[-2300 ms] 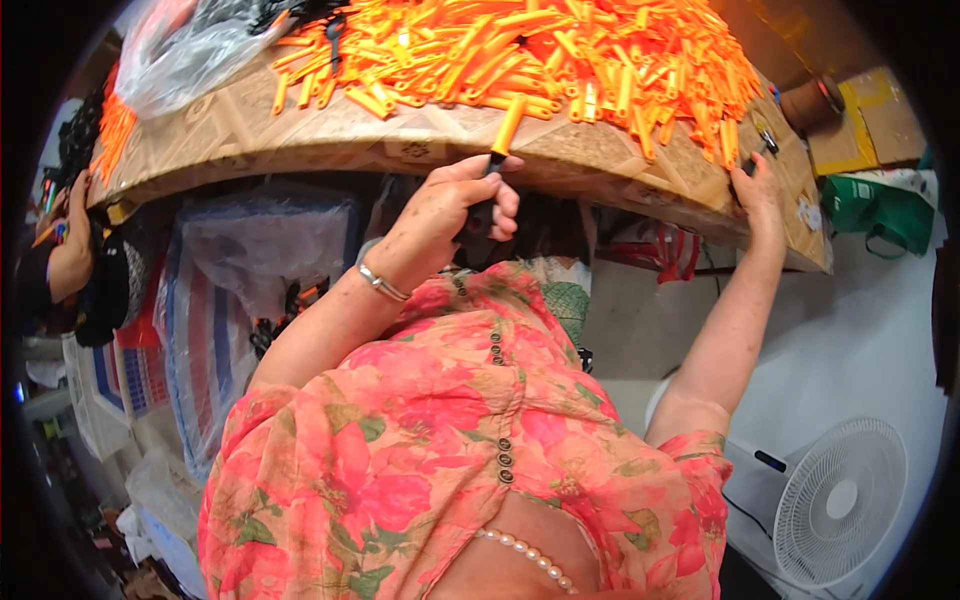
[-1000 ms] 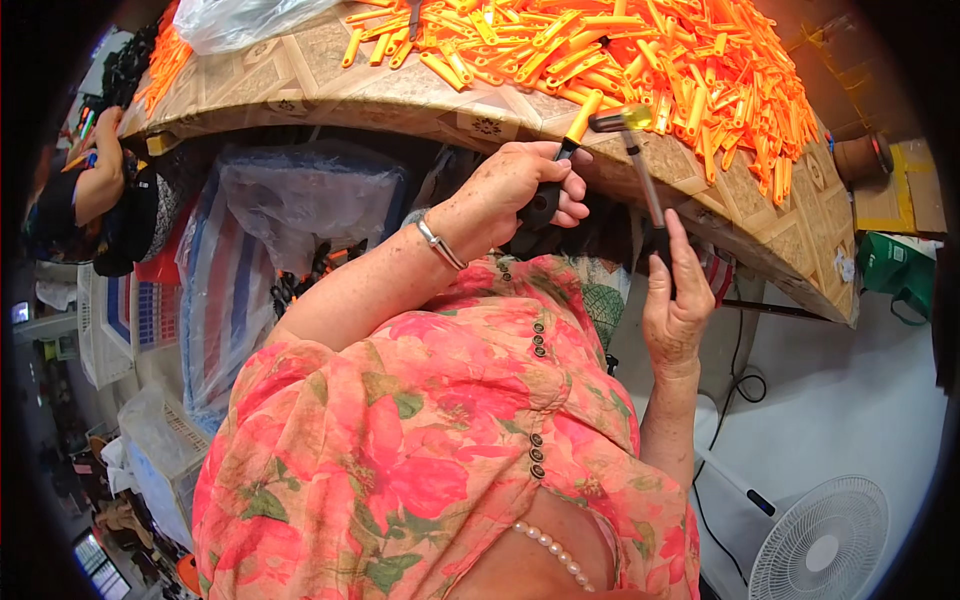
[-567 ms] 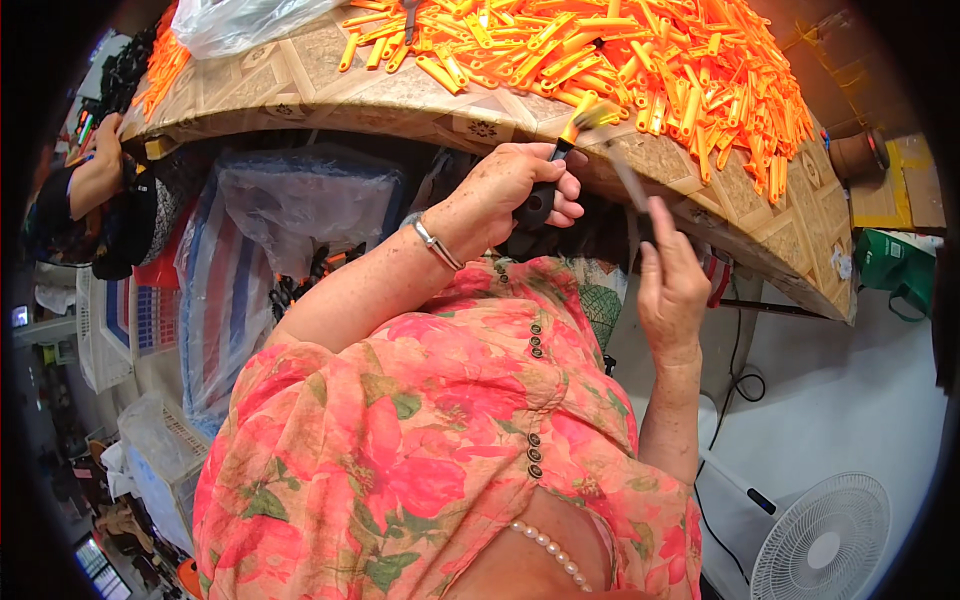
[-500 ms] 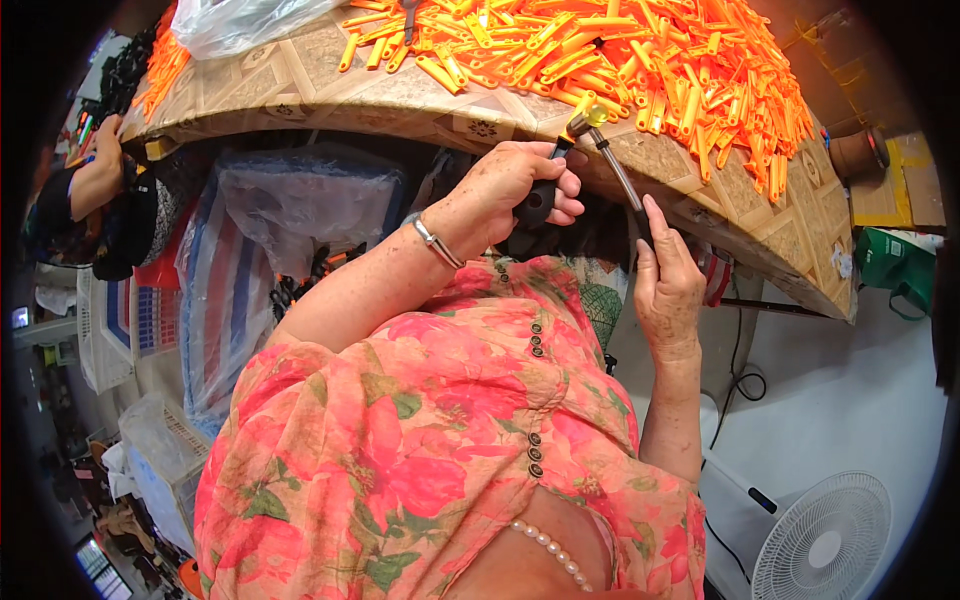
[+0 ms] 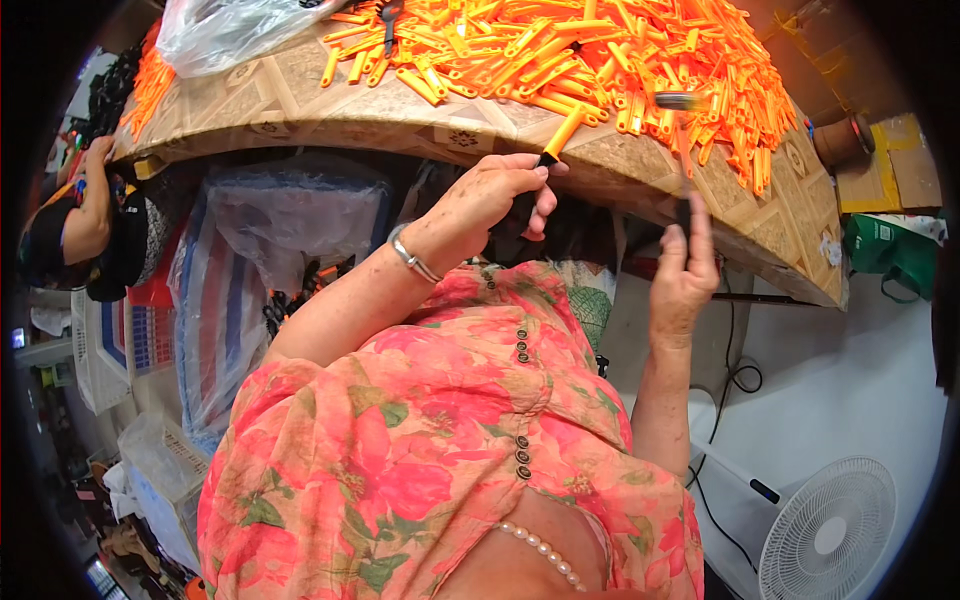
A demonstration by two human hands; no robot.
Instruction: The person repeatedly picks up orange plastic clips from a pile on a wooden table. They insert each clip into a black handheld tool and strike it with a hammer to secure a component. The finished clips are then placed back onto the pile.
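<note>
In my left hand (image 5: 508, 195), closed above the table's near edge, is a black piece with an orange plastic handle (image 5: 567, 131) at its upper end. The handle points up toward the pile; my fingers cover most of the black part. My right hand (image 5: 684, 272) grips a small hammer (image 5: 678, 101) by its dark grip. The hammer is smeared by motion, raised apart from the orange handle, its head over the pile. Many loose orange handles (image 5: 610, 60) are heaped on the patterned tabletop (image 5: 300, 95). Among them lies a black spoon-shaped piece (image 5: 389, 28).
A clear plastic bag (image 5: 215, 40) lies on the table at the left. Beyond it another person's arm (image 5: 92, 205) rests at the edge. Below stands a striped, plastic-lined bag (image 5: 215, 320). A white fan (image 5: 828, 535) and a green bag (image 5: 890, 255) are at the right.
The hammer was at the end of the orange handle; my right hand has swung it up and to the right, away. My left hand keeps its hold, with the view shifted slightly.
</note>
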